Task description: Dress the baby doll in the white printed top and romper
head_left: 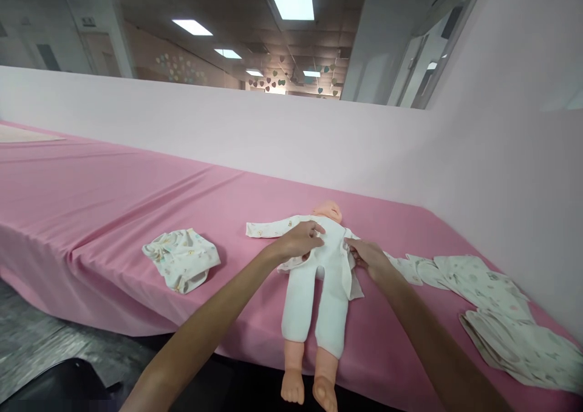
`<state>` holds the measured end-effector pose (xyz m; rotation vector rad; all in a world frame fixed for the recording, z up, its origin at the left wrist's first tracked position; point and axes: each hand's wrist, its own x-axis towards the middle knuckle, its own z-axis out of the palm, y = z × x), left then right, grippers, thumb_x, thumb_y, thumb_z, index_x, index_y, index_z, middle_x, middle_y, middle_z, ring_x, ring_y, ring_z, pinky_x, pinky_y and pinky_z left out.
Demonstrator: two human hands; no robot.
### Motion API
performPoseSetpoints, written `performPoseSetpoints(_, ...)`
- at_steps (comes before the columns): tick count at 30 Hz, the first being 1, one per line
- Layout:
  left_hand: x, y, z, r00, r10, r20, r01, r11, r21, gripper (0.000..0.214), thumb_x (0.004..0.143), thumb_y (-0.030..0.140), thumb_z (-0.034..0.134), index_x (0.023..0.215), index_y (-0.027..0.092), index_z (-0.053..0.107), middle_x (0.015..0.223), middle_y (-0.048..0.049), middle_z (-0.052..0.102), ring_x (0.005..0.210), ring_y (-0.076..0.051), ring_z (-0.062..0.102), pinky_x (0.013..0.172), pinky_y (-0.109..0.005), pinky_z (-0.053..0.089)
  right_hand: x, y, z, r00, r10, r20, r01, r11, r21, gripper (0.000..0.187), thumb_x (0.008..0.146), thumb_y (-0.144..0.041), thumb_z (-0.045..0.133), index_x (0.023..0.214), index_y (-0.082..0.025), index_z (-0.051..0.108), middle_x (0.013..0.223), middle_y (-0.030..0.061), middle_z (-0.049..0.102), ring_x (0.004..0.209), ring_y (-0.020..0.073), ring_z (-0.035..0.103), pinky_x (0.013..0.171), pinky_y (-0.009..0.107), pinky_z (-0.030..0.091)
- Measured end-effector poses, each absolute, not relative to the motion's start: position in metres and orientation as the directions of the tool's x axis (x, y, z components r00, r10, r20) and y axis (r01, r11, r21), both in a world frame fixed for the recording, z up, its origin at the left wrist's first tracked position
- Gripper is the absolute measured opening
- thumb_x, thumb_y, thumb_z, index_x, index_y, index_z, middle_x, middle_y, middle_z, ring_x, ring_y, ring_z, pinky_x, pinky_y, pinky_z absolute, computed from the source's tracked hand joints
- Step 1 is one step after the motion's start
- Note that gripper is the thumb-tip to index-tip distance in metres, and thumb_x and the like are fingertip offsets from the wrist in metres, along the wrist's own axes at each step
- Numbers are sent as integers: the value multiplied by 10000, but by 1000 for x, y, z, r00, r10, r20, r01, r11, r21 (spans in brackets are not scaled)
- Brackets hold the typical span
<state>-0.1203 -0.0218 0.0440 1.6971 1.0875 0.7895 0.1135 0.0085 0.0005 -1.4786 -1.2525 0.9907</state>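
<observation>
A baby doll [331, 260] with a white cloth body lies on its back, its feet over the bed's near edge. It wears a thin, patterned white baby shirt [268, 229], open at the front, one sleeve stretched out to the left. My left hand [300, 241] is curled over the shirt's left front edge at the doll's chest, fingers bent around the cloth. Opposite it, my right hand [367, 257] pinches the other front edge beside the torso. The doll's head is mostly hidden from this angle.
A crumpled printed baby garment [184, 260] lies left of the doll. More printed baby clothes [483, 284] and a folded cloth [523, 348] lie on the right. The pink-sheeted bed [136, 187] meets a white wall [273, 133] under a window. A black chair [59, 391] stands at lower left.
</observation>
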Motion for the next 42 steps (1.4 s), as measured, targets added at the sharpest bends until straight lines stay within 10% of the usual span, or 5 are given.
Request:
performPoseSetpoints(7, -108, -5, 43, 367, 930, 21, 627, -263, 733, 447, 847, 421, 573, 1236, 203, 539, 917, -59, 683, 767, -209, 646, 633, -282, 446, 116, 28, 14, 142, 969, -203, 241, -232, -942, 356, 630, -321, 755, 520, -226, 429, 456, -58, 368, 438, 81, 295, 407, 237, 258)
performPoseSetpoints(13, -78, 38, 34, 157, 971, 183, 865, -224, 449, 305, 892, 345, 513, 1121, 159, 592, 1206, -167, 617, 1084, -314, 630, 863, -385, 471, 100, 42, 32, 220, 975, 23, 300, -45, -953, 218, 628, -247, 677, 587, -221, 464, 500, -59, 420, 491, 102, 369, 474, 251, 297)
performPoseSetpoints(22, -74, 56, 16, 108, 957, 268, 844, -231, 485, 316, 954, 264, 361, 1067, 178, 643, 1138, -136, 680, 1067, -282, 633, 859, -375, 469, 60, 60, 6, 300, 906, 298, 293, 210, -933, 248, 702, -407, 622, 810, -185, 610, 736, 11, 653, 689, 166, 567, 625, 271, 444)
performPoseSetpoints(42, -77, 68, 2, 238, 899, 369, 805, -395, 442, 280, 996, 298, 346, 1010, 206, 611, 1144, -84, 682, 1034, -242, 619, 856, -332, 435, 61, 59, -10, 265, 921, 285, 207, 234, -950, 269, 720, -415, 655, 871, -192, 652, 888, 59, 723, 832, 220, 647, 699, 310, 520)
